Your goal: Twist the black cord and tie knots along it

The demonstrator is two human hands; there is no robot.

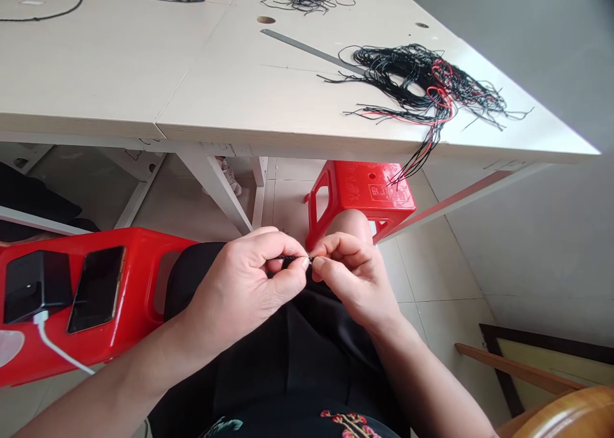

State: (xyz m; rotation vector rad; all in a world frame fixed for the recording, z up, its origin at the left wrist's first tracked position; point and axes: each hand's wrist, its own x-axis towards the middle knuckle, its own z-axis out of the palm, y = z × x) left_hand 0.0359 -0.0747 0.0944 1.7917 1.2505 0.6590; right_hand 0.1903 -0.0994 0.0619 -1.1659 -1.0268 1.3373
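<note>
Over a black-clad lap, the left hand (244, 278) and right hand (350, 275) pinch a short black cord (293, 259) between their fingertips, below a pale beige surface (144, 73) bearing a tangle of black and red cords (426, 83) and a grey metal ruler (307, 49), red plastic stools (362, 192) on the tiled floor (432, 259).

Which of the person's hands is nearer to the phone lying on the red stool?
Left. The left hand is a little right of the phone; the right hand lies farther right, beyond it.
</note>
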